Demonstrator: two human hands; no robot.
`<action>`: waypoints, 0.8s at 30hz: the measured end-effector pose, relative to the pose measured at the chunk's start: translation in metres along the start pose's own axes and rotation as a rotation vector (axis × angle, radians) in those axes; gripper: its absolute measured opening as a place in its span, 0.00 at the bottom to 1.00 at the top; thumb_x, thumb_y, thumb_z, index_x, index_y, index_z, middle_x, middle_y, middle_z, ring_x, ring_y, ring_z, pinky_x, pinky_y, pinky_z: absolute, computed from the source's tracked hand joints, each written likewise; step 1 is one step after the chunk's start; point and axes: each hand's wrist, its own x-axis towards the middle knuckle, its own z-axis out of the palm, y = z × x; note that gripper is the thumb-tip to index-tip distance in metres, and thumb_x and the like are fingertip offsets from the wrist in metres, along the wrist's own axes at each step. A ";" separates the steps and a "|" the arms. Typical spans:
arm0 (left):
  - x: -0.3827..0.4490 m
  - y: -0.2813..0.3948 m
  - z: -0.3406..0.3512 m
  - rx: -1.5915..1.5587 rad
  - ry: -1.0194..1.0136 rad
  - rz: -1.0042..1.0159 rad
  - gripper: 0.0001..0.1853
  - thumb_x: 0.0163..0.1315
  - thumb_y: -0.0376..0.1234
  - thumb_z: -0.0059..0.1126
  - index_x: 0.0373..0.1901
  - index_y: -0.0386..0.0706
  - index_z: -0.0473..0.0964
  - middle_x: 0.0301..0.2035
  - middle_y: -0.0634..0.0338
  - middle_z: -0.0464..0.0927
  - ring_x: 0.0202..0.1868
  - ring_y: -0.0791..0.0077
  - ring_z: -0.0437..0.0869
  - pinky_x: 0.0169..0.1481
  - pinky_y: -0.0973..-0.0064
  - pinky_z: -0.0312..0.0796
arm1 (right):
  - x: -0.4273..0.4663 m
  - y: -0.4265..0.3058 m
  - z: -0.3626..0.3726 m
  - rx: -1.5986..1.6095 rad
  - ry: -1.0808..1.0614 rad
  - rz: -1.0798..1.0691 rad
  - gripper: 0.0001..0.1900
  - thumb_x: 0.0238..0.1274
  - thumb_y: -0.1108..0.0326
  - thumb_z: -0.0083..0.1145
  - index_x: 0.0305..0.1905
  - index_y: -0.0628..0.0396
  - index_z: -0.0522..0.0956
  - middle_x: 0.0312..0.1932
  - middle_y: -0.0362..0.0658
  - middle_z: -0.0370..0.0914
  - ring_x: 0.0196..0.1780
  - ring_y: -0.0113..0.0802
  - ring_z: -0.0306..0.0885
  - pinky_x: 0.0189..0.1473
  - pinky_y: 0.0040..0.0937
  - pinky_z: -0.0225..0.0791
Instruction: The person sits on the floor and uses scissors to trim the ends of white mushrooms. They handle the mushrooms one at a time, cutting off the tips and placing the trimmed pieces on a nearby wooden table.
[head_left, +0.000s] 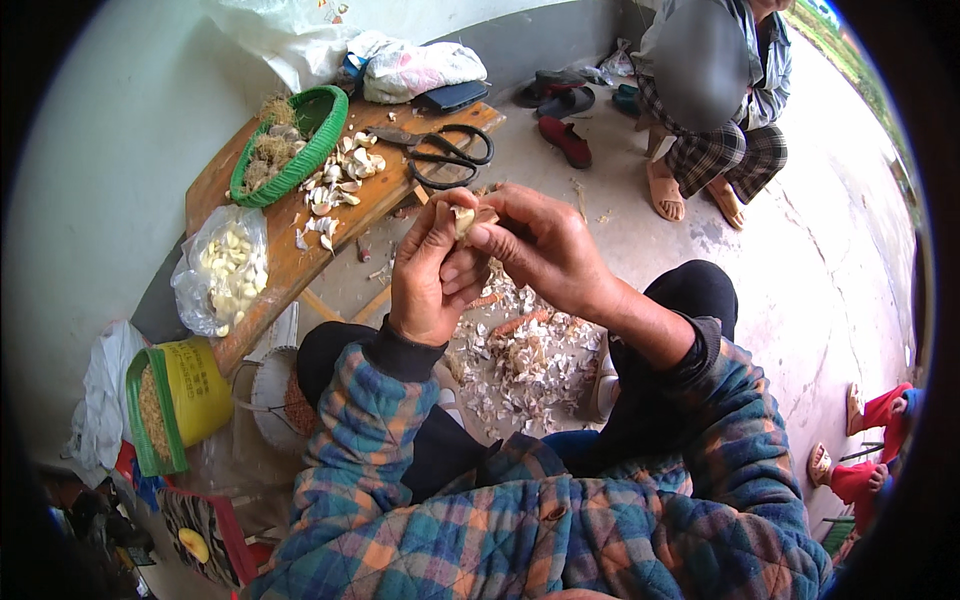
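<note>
Both hands meet in front of me over the floor. My left hand (439, 270) pinches a garlic clove (463, 221) between thumb and fingertips. The fingertips of my right hand (551, 251) grip the papery skin at the clove's right side. On the wooden bench (390, 191) at upper left, unpeeled garlic cloves (330, 187) lie loose beside a green woven basket (330, 146) with rooted garlic bulbs. Black-handled scissors (442, 150) lie near the bench's far end. A clear plastic bag (225, 270) of peeled cloves sits at its near end.
Garlic skins (525, 375) and corn cobs (521, 322) litter the floor between my feet. A yellow sack (195, 390) and a round container (274, 397) stand at lower left. Shoes (564, 142) lie beyond the bench. Seated people are at upper right (720, 150) and lower right.
</note>
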 end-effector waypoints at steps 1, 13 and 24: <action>0.001 0.000 -0.003 -0.046 0.007 -0.031 0.15 0.79 0.46 0.42 0.50 0.49 0.74 0.17 0.75 0.57 0.16 0.91 0.53 0.18 0.88 0.47 | -0.002 -0.003 0.000 0.095 -0.020 0.120 0.16 0.70 0.59 0.62 0.45 0.64 0.78 0.26 0.40 0.76 0.25 0.22 0.74 0.26 0.23 0.66; 0.004 -0.003 -0.011 0.381 0.110 0.107 0.13 0.73 0.41 0.56 0.50 0.43 0.76 0.26 0.71 0.72 0.22 0.91 0.65 0.24 0.87 0.62 | -0.003 0.010 -0.014 0.041 -0.146 0.262 0.17 0.74 0.56 0.56 0.46 0.64 0.76 0.26 0.40 0.78 0.26 0.21 0.75 0.27 0.23 0.69; 0.008 0.000 -0.009 0.222 0.080 0.074 0.13 0.76 0.40 0.51 0.53 0.41 0.71 0.32 0.63 0.78 0.26 0.83 0.74 0.28 0.83 0.70 | -0.003 0.010 -0.025 0.490 -0.142 0.491 0.12 0.77 0.61 0.52 0.49 0.60 0.74 0.38 0.41 0.78 0.35 0.23 0.79 0.35 0.22 0.76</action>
